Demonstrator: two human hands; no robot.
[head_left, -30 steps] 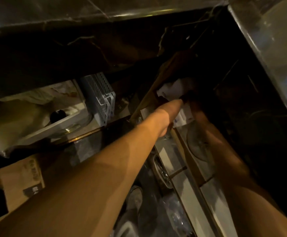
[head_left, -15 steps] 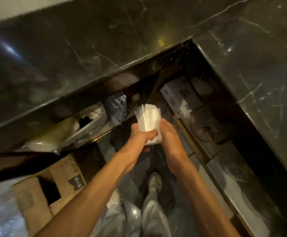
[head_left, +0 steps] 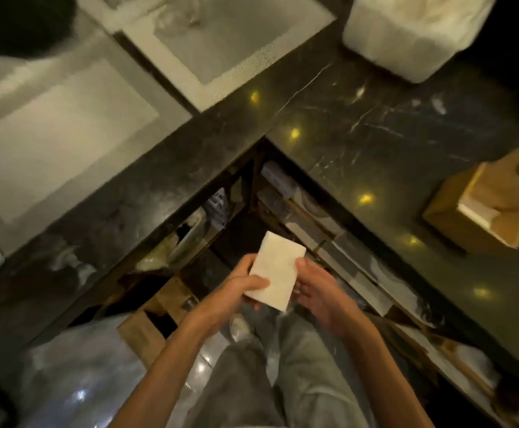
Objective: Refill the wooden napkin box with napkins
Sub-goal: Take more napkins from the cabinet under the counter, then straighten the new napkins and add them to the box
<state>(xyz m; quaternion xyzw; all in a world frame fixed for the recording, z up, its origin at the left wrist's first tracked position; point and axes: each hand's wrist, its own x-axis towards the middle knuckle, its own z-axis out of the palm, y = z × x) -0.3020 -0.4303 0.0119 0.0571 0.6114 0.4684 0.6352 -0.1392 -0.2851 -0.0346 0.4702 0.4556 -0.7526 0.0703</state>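
Observation:
A white stack of napkins (head_left: 275, 267) is held between both hands at the middle of the view, over the floor in front of the counter corner. My left hand (head_left: 242, 287) grips its lower left edge with the thumb on top. My right hand (head_left: 317, 285) cups its right side, thumb on the upper edge. The wooden napkin box (head_left: 456, 211) stands on the dark marble counter (head_left: 360, 125) at the right, well apart from the hands, with some white napkins (head_left: 483, 211) showing in its open top.
A white container (head_left: 406, 35) sits at the counter's back right. Grey placemats (head_left: 66, 134) lie on the left counter. Shelves under the counter hold boxes and packages (head_left: 278, 177). A cardboard box (head_left: 147, 332) stands on the floor beside my legs.
The hands pulled a napkin stack out from the shelf under the counter and raised it. The view rose from the shelves to the counter top, bringing the wooden box into sight.

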